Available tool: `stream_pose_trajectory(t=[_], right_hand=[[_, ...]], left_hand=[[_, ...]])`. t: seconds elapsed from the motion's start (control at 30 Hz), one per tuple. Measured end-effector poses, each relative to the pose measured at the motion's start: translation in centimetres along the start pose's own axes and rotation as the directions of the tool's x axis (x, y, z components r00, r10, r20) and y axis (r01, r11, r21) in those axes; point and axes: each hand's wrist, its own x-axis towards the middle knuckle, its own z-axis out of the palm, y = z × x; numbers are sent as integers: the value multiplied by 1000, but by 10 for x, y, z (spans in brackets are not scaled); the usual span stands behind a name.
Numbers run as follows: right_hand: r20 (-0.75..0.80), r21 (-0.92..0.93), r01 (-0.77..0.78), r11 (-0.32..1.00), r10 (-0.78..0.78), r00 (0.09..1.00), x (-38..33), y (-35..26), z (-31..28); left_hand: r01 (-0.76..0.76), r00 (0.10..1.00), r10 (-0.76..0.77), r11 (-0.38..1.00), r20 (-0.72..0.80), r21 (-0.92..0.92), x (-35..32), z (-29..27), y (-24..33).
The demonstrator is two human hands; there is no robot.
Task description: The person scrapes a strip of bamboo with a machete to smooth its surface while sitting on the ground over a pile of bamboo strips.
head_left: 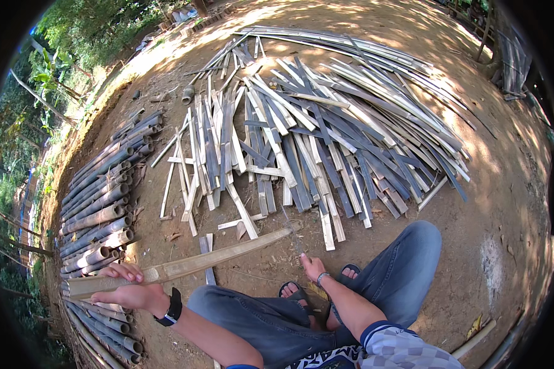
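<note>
A long split bamboo strip (221, 260) slants across in front of my knees, its pale inner side showing. My left hand (138, 296) is closed around its near left part, with the fingers over the upper edge and a black watch on the wrist. Beside the strip's far right end, my right hand (314, 269) grips a knife (287, 218). The thin, dark blade points away from me and crosses close to that end; whether it touches the bamboo I cannot tell. The handle is mostly hidden by my fingers.
A wide heap of split bamboo slats (326, 141) lies ahead on the dirt ground. Stacked bamboo poles (108, 195) line the left side, near green plants (98, 37). My bent knees (406, 261) and sandalled feet (297, 294) are close below the strip.
</note>
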Motion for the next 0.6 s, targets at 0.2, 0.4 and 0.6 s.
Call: stream_pose_trajectory(t=[0.2,0.4,0.6], right_hand=[[-82,-172,44,984,-59,995,32,44,-5],[5,-57,72,996,-72,997,13,13,2],[32,-92,-52,994,55,998,17,10,0]], left_hand=[[26,1000,-26,999,4,-31,-8,17,0],[-9,1000,9,1000,-14,4,-5,6,7],[-36,999,36,999,-6,-8,-5,7,8]])
